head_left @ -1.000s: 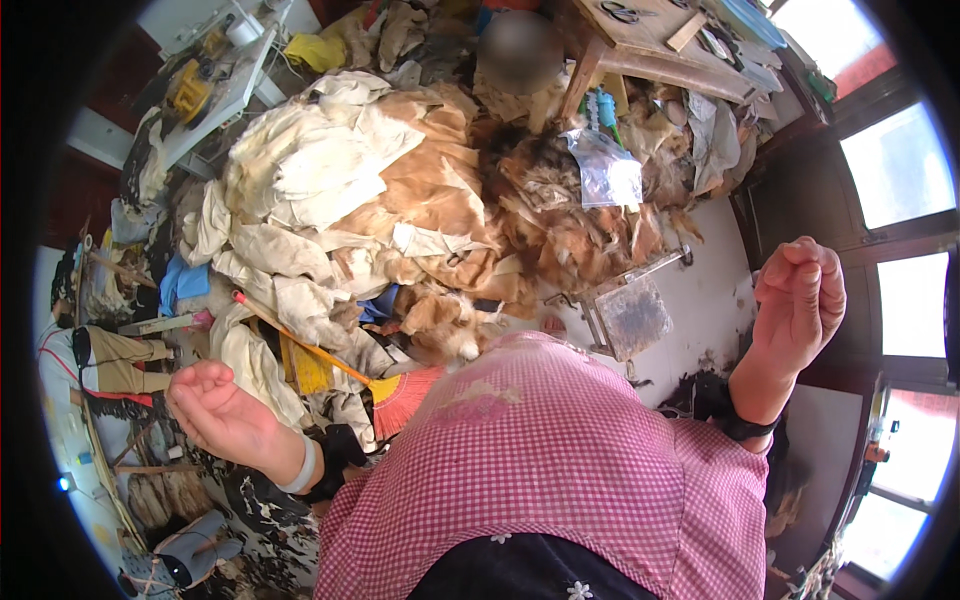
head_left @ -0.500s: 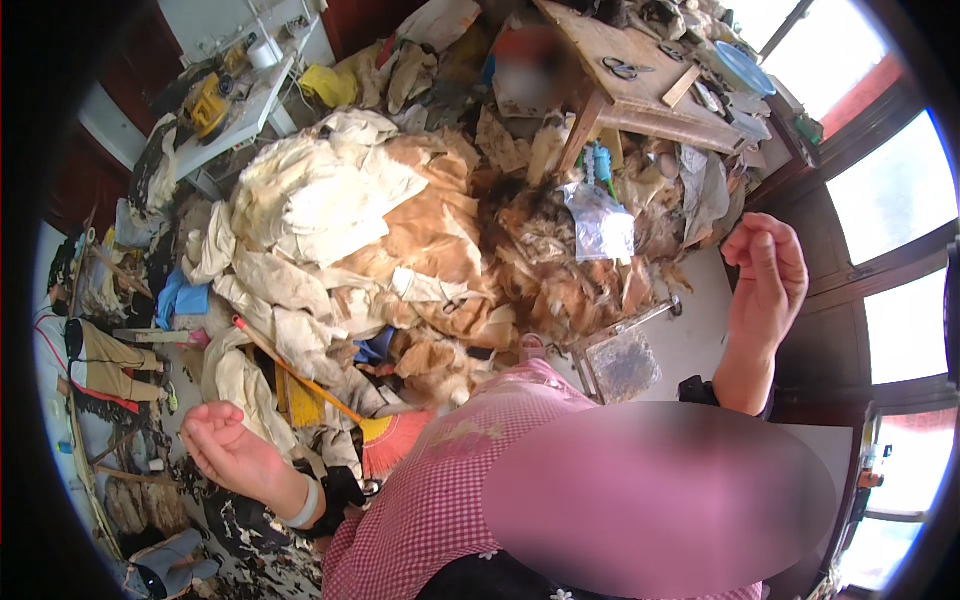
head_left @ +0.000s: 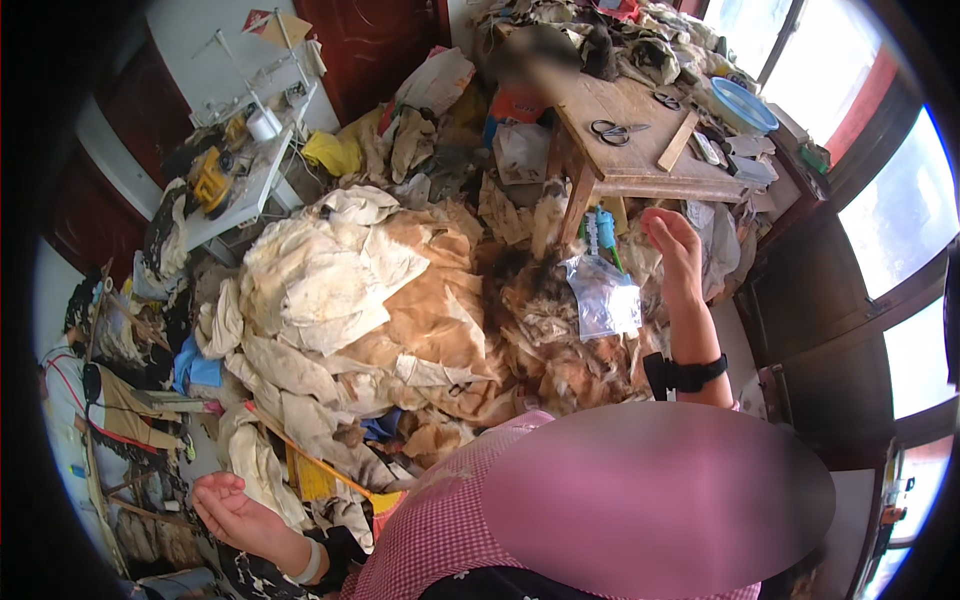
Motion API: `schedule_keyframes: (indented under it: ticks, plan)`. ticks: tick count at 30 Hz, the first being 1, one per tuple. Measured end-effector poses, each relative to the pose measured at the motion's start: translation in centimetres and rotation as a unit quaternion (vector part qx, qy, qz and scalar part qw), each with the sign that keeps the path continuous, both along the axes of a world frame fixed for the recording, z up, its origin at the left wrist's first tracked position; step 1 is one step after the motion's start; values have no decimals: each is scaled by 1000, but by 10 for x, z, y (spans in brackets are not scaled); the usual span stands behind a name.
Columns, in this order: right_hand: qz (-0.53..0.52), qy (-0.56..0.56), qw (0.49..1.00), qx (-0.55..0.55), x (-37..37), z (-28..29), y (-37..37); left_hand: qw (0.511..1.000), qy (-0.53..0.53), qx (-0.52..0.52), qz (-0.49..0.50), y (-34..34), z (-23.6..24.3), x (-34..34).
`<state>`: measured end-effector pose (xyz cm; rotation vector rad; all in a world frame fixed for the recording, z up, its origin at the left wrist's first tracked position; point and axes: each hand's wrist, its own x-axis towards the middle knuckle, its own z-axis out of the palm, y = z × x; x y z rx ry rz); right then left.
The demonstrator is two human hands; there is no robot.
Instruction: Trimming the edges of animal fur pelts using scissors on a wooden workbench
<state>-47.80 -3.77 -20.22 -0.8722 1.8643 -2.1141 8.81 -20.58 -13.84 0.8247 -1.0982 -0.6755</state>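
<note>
Hovering at lower left, near hide pile (head_left: 410, 300): left hand (head_left: 238, 515), fingers loosely curled, half open, empty. Right hand (head_left: 676, 255), raised beside clear plastic bag (head_left: 605, 300) and near wooden table (head_left: 608, 172): fingers bent, partly open, empty. Hide pile, pale and tan, heaped at centre; bag lying on brown fur (head_left: 575, 372). Black-handled scissors (head_left: 612, 133), wooden strip (head_left: 679, 141) on tabletop.

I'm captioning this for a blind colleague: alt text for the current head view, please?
A person's left hand and right hand are held out, nothing visible in either, before a large heap of pale and brown hides. Beyond it, scissors lie on a wooden table.
</note>
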Motion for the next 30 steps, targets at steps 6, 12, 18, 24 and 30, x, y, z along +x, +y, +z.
schedule_keyframes:
  ticks: [6,12,18,24,30]
  plan:
    - [-24,8,997,78,-126,-60,-56,1000,-2,-9,-12,-25,3,-94]
    - [-93,198,919,327,-220,-103,-114,999,-47,-11,1,-39,14,-167]
    - [-63,325,795,509,-258,-134,-149,995,-88,-37,-31,-50,20,-220]
    - [-54,409,708,573,-246,-126,-155,995,-69,-51,-53,-73,19,-250]
    - [-50,393,728,560,-252,-120,-151,992,-69,-41,-99,-106,22,-293]
